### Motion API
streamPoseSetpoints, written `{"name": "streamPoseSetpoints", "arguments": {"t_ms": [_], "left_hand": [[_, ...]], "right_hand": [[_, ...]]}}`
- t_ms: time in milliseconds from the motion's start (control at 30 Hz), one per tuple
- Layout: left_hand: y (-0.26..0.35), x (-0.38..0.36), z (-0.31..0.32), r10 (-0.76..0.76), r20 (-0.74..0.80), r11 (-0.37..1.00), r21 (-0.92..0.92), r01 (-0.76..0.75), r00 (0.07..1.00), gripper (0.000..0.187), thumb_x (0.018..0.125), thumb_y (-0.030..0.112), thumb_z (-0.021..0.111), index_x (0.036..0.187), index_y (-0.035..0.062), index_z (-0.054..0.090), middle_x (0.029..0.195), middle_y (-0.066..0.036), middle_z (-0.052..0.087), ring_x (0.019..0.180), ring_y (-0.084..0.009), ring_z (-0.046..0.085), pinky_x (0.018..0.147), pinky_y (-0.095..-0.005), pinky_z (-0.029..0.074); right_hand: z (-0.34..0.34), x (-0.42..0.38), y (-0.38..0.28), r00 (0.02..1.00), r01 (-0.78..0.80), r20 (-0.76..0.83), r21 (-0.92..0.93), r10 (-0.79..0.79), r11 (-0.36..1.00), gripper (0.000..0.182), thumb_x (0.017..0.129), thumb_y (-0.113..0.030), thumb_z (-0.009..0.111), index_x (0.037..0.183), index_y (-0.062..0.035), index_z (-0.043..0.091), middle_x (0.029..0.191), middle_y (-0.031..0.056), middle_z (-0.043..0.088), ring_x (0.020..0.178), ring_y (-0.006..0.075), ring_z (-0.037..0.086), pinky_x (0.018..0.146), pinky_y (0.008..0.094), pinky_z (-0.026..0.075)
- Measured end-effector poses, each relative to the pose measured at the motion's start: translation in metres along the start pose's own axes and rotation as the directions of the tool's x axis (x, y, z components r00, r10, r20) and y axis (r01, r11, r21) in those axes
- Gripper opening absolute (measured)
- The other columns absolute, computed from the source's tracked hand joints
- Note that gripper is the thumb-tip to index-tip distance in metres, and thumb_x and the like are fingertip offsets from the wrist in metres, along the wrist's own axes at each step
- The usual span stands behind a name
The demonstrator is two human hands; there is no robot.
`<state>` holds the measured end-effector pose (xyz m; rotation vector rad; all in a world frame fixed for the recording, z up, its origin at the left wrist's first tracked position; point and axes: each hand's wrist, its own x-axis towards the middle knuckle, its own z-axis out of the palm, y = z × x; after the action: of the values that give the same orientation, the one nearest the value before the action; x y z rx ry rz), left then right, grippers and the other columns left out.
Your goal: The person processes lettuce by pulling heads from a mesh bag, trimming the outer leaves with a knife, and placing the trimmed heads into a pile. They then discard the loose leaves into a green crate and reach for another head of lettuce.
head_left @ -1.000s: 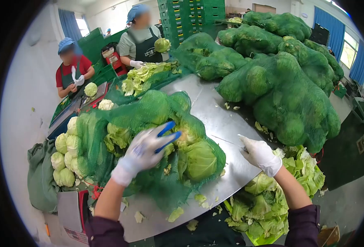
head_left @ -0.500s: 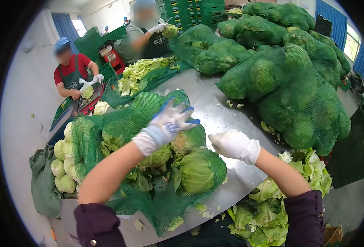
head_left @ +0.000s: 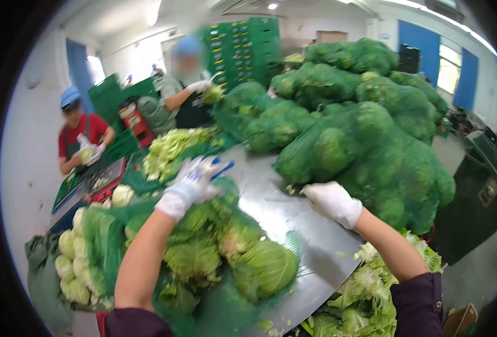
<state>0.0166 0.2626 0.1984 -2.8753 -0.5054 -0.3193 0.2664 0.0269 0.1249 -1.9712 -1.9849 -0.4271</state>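
You're in bright, even room light; ceiling lamps [head_left: 271, 5] glow far above your hands, windows [head_left: 446, 67] flare beyond your right hand [head_left: 331, 202]. Steel table [head_left: 285, 210] between hands throws pale glare. Whole frame motion-smeared, left hand [head_left: 195, 181] softest. Fisheye bends edges, black vignette all round. Shadows faint.

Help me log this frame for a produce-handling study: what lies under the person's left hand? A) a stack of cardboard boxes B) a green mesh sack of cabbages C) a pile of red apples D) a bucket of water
B: the gloved left hand rests on the top of a green mesh sack with pale green cabbages showing through the netting, on the metal table.
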Motion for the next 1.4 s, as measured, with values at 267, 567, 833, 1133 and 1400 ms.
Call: {"name": "streamPoseSetpoints", "arguments": {"t_ms": [267,567,833,1133,1400], "left_hand": [[-0.039,-0.027,0.059,-0.175,0.014,0.984,0.035,0.175,0.984,0.034,0.077,0.031,0.067,0.11,0.0237,0.067,0.115,-0.005,0.062,0.109,-0.0281,0.055,0.095,-0.0439,0.04],[-0.055,0.003,0.027,0.269,-0.009,0.888,0.39,-0.244,0.963,0.023,0.079,0.019,0.06,0.102,0.02,0.058,0.092,-0.003,0.059,0.084,-0.025,0.061,0.07,-0.0383,0.049],[-0.034,0.0,0.016,0.344,0.107,0.828,0.433,-0.355,0.933,0.013,0.077,0.015,0.059,0.09,0.015,0.06,0.076,-0.005,0.061,0.072,-0.0236,0.066,0.057,-0.0352,0.053],[-0.192,-0.053,0.02,-0.616,-0.287,0.788,-0.226,0.573,0.733,0.027,0.08,0.023,0.066,0.104,0.0131,0.067,0.098,-0.014,0.067,0.091,-0.0303,0.065,0.082,-0.0365,0.05],[-0.025,-0.163,-0.008,-0.01,-0.386,1.0,-0.022,0.002,0.923,0.034,0.074,0.01,0.067,0.109,0.0089,0.063,0.112,-0.012,0.06,0.103,-0.0294,0.059,0.089,-0.0416,0.048]], "right_hand": [[-0.144,0.105,0.056,0.797,-0.331,-0.586,-0.224,0.145,0.916,0.006,0.08,-0.007,0.055,0.078,-0.0036,0.058,0.072,0.018,0.063,0.063,0.0332,0.064,0.055,0.0429,0.051],[0.02,0.1,-0.055,0.917,0.385,0.052,-0.37,-0.394,0.846,0.014,0.076,-0.01,0.056,0.07,0.0031,0.053,0.058,0.0128,0.057,0.048,0.0245,0.061,0.038,0.0353,0.047],[0.123,0.149,-0.102,0.974,-0.038,-0.202,-0.591,-0.103,0.806,0.032,0.076,-0.004,0.056,0.097,0.0197,0.056,0.071,0.0207,0.064,0.05,0.0137,0.059,0.037,0.0281,0.043],[0.061,0.101,0.005,0.954,-0.242,0.117,-0.247,0.277,0.938,0.025,0.07,-0.012,0.072,0.083,0.0054,0.061,0.077,0.0244,0.064,0.071,0.0367,0.067,0.058,0.043,0.054],[0.037,0.026,-0.034,0.872,-0.489,0.368,0.679,0.323,0.548,0.032,0.088,-0.025,0.066,0.11,-0.0022,0.062,0.071,0.0019,0.061,0.058,0.01,0.055,0.055,0.0273,0.046]]}}
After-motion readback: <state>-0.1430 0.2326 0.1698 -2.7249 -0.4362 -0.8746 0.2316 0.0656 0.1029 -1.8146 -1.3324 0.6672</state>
